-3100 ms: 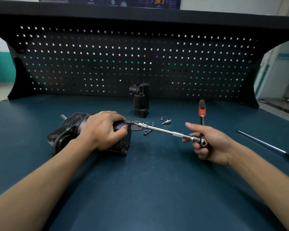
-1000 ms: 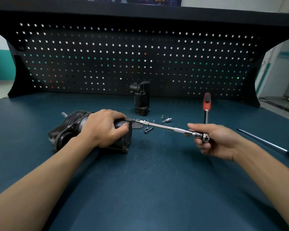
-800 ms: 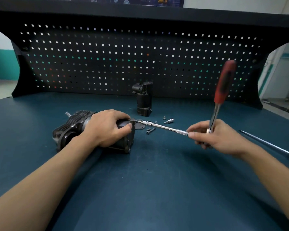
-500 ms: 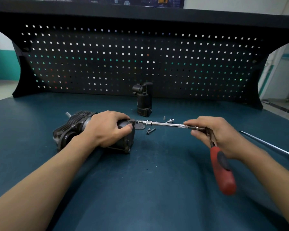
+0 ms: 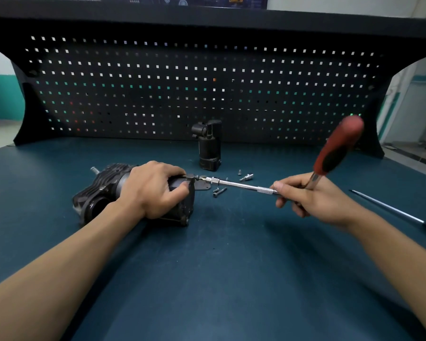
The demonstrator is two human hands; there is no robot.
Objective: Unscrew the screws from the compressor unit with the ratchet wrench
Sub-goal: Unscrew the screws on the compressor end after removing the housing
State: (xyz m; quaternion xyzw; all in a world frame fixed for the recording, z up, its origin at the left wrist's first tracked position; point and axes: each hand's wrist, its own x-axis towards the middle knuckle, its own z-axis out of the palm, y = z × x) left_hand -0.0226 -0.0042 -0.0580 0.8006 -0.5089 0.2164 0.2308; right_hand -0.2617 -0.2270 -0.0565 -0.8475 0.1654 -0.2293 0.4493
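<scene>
Currently: both forearms cross the near edge of the dark-blue matted bench (image 5: 207,291).

Mid-bench, left of centre: left hand (image 5: 153,190) wraps over the black ribbed metal compressor unit (image 5: 99,193), which lies on its side. The fingers are curled on its right end, pinning it down.

Right of centre: right hand (image 5: 315,200) is curled round the head end of the red-and-black-handled ratchet wrench (image 5: 336,150). The handle is blurred and tilted up to the right. Its silver extension bar (image 5: 241,185) runs left to the unit's right end face. The screw there is too small to make out.

Risks:
- The bar is long, so any tilt off the screw's axis could slip the bit out and round the head.
- A slack left grip would let the unit roll.
- A freed screw could drop among the dark loose screws (image 5: 219,191) just beside the bar.

Further back:
- Small silver bits (image 5: 246,177).
- A long yellow-handled screwdriver (image 5: 389,209) toward the right edge.
- An upright black cylindrical part (image 5: 208,146) near the back edge.
- A black perforated pegboard (image 5: 207,89) behind.
</scene>
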